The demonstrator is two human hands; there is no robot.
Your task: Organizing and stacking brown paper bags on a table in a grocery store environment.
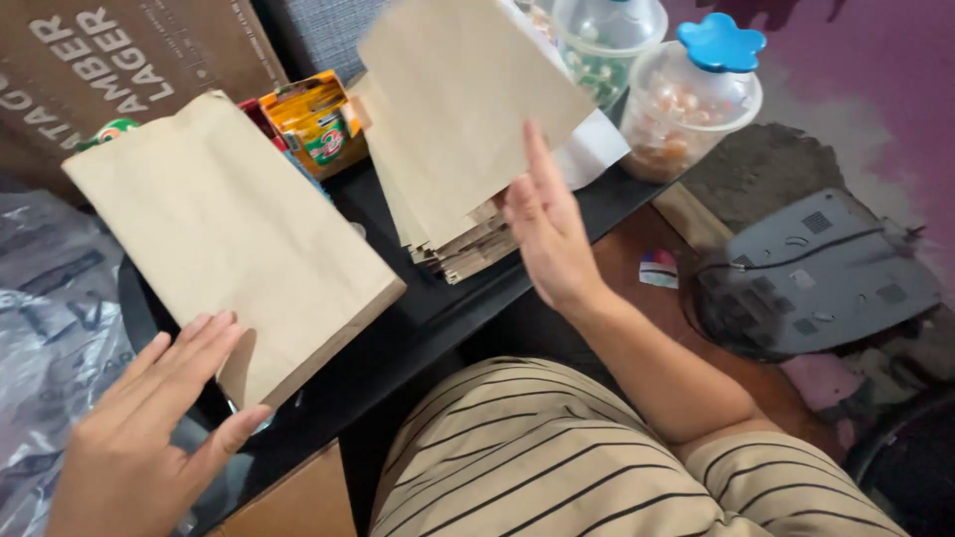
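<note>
A flat brown paper bag (pixel 229 234) lies on a black tabletop (pixel 418 318). My left hand (pixel 149 428) rests flat with spread fingers on the bag's near corner, thumb under its edge. Farther right sits a stack of brown paper bags (pixel 468 244). The top bag (pixel 463 104) is lifted and blurred. My right hand (pixel 547 234) is held up against its lower edge, fingers straight; whether the thumb pinches the bag is hidden.
Two clear plastic jars of sweets (pixel 686 104) stand at the back right, one with a blue lid. An orange and green packet (pixel 318 124) lies behind the flat bag. A cardboard box (pixel 119 60) is at top left, a grey device (pixel 816 273) on the floor at right.
</note>
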